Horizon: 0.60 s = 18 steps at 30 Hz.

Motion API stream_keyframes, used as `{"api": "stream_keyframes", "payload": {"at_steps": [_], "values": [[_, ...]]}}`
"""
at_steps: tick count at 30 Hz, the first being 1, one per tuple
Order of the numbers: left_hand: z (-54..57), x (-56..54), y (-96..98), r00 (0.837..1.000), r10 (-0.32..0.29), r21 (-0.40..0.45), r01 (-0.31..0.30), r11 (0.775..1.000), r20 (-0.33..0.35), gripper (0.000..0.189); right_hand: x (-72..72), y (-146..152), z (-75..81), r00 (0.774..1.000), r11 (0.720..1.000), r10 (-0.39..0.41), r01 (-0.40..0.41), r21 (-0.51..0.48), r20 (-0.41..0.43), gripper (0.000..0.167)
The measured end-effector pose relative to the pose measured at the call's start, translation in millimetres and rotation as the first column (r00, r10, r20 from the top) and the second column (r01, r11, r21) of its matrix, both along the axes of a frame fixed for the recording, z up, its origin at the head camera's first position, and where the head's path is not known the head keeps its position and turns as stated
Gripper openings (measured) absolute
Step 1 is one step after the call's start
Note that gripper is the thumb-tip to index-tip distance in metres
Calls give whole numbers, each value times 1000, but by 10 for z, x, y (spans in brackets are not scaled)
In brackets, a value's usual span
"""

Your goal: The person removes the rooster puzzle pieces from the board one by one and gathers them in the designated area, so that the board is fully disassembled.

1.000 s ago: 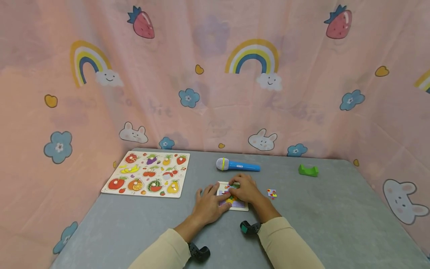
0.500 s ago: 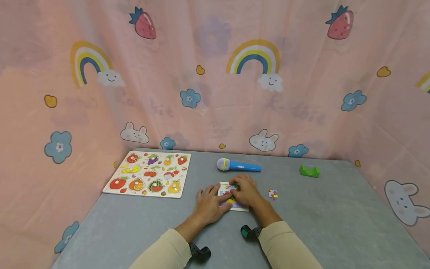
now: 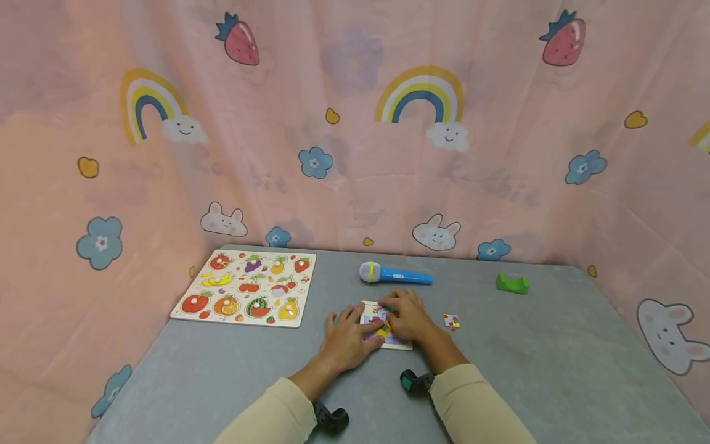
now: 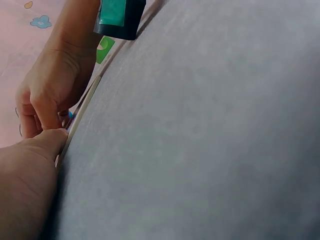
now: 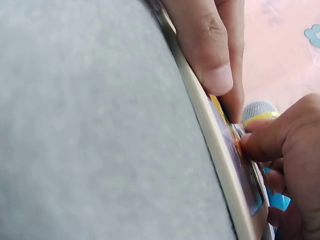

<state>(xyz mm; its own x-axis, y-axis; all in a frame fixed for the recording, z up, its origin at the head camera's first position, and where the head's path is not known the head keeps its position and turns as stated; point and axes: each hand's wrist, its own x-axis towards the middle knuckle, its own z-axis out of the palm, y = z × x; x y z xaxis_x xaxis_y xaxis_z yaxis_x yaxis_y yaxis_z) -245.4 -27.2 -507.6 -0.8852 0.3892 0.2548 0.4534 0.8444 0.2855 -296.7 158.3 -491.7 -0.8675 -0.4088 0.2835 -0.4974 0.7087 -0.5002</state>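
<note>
Head view: left hand [image 3: 345,340] splayed, right hand [image 3: 410,317] bent, both touching puzzle [image 3: 397,341].

This looks like a curtained-off play corner for children; whether it stands in a home or elsewhere cannot be told. Pink cloth [image 3: 360,185] hangs behind the table's far edge and beyond both side edges, printed with rainbows [image 3: 421,77], strawberries [image 3: 241,43], flowers [image 3: 315,163] and rabbits [image 3: 436,233]. Toys lie on the grey table [image 3: 554,357]: a fruit board [image 3: 244,288] at the far left corner, a microphone [image 3: 396,274] near the middle of the far edge, a green block [image 3: 513,283] towards the far right corner. Between the side edges lies a small puzzle [image 3: 396,341], a loose piece [image 3: 452,320] near it. Wrist cameras [image 3: 331,419] on a person suggest a recording set-up too.
</note>
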Motion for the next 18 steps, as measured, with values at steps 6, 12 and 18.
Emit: {"api": "stream_keyframes", "payload": {"at_steps": [6, 12, 18], "values": [[8, 9, -1, 1000, -2, -4, 2, 1000, -2, 42, 1, 26, 2, 999, 999, 31, -31, 11, -8, 30], [14, 5, -7, 1000, -9, 1, 9, 1000, -5, 42, 2, 34, -5, 999, 999, 25, -24, 21, -26, 28], [19, 10, -9, 1000, -1, 1, 1, 1000, 9, 41, 5, 36, -20, 999, 1000, 23, -23, 9, -30, 27]]}}
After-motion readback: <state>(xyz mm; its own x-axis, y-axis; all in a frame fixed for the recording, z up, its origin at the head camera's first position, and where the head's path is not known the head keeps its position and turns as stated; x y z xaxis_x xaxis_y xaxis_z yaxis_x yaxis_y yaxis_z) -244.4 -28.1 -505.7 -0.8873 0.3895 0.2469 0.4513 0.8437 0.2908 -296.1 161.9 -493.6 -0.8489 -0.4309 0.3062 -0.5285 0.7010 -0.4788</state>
